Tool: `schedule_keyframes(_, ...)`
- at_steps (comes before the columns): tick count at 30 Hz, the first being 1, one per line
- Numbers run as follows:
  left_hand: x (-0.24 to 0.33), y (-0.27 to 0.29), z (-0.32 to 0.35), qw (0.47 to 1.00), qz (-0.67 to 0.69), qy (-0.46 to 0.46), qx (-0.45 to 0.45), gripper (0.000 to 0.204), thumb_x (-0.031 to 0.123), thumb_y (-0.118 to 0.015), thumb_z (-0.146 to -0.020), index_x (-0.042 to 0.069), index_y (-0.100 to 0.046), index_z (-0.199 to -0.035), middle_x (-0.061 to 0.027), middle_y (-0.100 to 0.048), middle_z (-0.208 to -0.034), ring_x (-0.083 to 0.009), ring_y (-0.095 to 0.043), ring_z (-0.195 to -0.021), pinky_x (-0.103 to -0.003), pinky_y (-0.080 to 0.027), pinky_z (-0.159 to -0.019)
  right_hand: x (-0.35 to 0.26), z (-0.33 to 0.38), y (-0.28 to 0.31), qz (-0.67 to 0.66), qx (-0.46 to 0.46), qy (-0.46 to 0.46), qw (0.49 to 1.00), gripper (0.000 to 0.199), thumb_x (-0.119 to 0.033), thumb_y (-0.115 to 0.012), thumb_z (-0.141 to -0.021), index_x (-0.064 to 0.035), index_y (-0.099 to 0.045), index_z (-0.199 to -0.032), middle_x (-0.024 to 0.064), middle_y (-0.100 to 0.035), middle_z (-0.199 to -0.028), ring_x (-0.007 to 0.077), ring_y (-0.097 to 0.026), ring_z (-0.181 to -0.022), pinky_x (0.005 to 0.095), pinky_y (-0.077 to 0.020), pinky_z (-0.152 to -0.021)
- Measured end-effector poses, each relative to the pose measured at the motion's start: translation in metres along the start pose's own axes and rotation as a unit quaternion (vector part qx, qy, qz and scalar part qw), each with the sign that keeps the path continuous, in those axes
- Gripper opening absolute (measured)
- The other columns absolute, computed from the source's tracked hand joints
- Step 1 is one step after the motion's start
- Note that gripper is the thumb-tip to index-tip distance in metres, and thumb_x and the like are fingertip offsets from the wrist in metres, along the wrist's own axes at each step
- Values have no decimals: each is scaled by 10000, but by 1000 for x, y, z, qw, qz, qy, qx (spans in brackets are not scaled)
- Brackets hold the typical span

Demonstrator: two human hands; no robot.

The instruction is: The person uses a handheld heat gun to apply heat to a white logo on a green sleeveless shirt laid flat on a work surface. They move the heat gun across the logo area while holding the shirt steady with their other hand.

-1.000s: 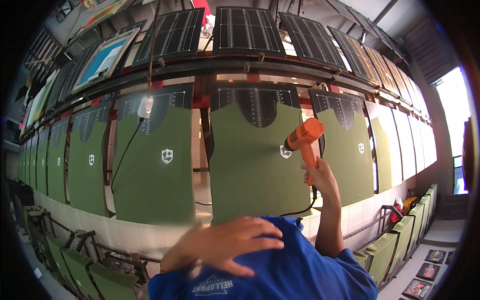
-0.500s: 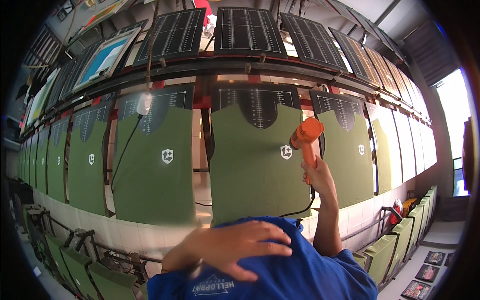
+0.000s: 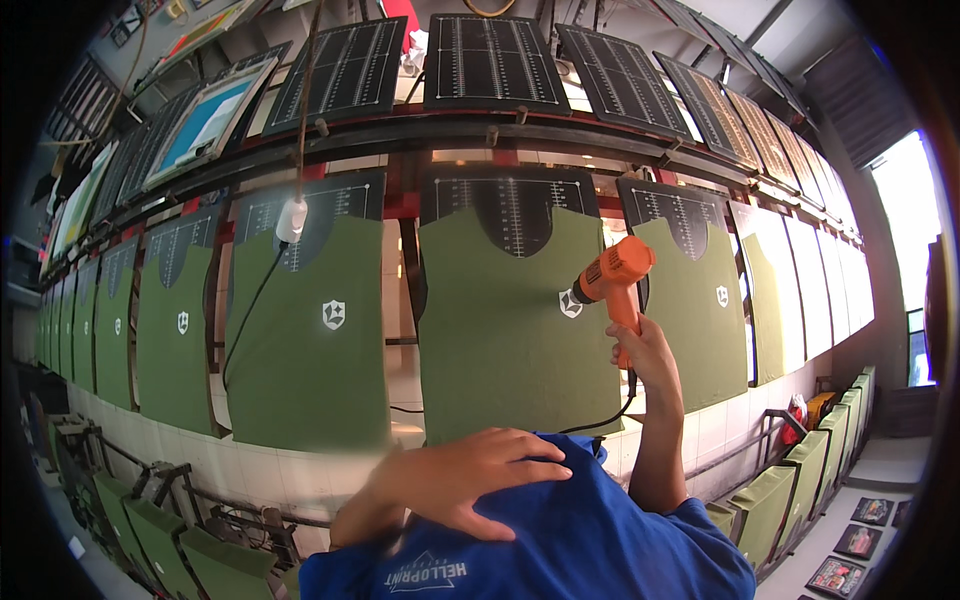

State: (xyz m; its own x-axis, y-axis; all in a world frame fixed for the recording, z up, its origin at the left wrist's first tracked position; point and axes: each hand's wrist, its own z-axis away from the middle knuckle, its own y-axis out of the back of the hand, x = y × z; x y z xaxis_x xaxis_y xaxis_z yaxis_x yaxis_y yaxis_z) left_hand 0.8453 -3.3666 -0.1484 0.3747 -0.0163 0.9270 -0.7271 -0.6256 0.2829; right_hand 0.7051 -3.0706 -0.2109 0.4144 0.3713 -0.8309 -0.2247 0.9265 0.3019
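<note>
1. Holding an orange heat gun (image 3: 615, 285) by its handle, the right hand (image 3: 642, 350) is raised, with the fingers clenched around the grip.
2. The nozzle of the heat gun points left at a small white shield print (image 3: 570, 303) on the middle olive-green shirt (image 3: 505, 330), very near to it.
3. A black cord (image 3: 610, 418) hangs from the handle, down along the forearm.
4. The left hand (image 3: 470, 480) lies flat on a blue shirt (image 3: 560, 540) at the lower edge, fingers spread and released, grasping nothing.
5. More olive-green shirts hang on black platens (image 3: 490, 60) in a long row to both sides.
6. A white plug (image 3: 291, 220) hangs on a cable before the left neighbour shirt.
</note>
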Motion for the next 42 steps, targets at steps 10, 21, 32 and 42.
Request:
schedule_keyframes(10, -55, -11, 40, 949, -48, 284, 131, 646, 380, -668, -886, 101, -447, -1426, -133, -458, -1428, -320, -449, -1309, -411, -384, -1082, 0, 10, -1, -5, -1, 6, 1000, 179, -125, -589, -915, 16, -540, -1014, 14, -499, -708, 94, -525, -562, 268, -462, -531)
schedule_keyframes(21, -79, 21, 88, 842, -79, 321, 427, 486, 246, -624, -939, 96, -505, -1386, -78, -489, -1434, -210, -492, -1273, -351, -414, -1033, 9, 13, 9, 6, -6, -1, 1000, 192, -125, -598, -915, 22, -537, -1023, 21, -513, -720, 97, -541, -564, 271, -471, -528)
schedule_keyframes(32, -145, 117, 225, 594, -349, 352, 633, 494, 179, -539, -976, 45, -411, -1434, -131, -390, -1510, -296, -365, -1387, -436, -288, -1134, 11, 32, 16, 15, -32, -13, 999, 234, -136, -611, -904, 18, -557, -1072, 9, -529, -741, 86, -548, -585, 264, -488, -555)
schedule_keyframes(42, -176, 74, 261, 565, -422, 543, 457, 376, 258, -586, -949, 13, -580, -1235, -173, -565, -1232, -365, -501, -1155, -473, -380, -1017, 15, 33, 19, 16, -74, -8, 997, 293, -153, -591, -913, 42, -534, -1124, 18, -512, -736, 91, -540, -597, 268, -485, -557)
